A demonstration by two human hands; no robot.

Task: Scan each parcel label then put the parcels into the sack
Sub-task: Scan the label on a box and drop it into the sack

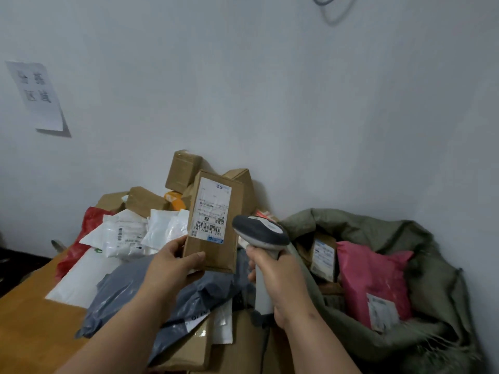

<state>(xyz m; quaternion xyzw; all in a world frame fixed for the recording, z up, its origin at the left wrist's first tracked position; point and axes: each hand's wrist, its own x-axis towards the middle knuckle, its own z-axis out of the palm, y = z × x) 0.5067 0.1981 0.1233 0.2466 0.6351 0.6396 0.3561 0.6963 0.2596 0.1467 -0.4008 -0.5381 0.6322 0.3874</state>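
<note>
My left hand (pixel 172 263) grips the lower end of a tall brown cardboard parcel (pixel 237 201) and holds it upright, its white barcode label (pixel 212 210) facing me. My right hand (pixel 280 279) grips the handle of a grey and white barcode scanner (pixel 260 230), whose head sits just right of the label's lower edge. To the right lies the open olive-green sack (pixel 432 255), which holds a pink mailer (pixel 372 279) and a brown box with a label (pixel 322 256).
A heap of parcels covers the wooden table (pixel 29 325): a grey poly bag (pixel 129 295), white mailers (pixel 127 233), a red bag (pixel 89 220) and brown boxes (pixel 183 171) against the wall. A paper sign (pixel 36 95) hangs at the upper left.
</note>
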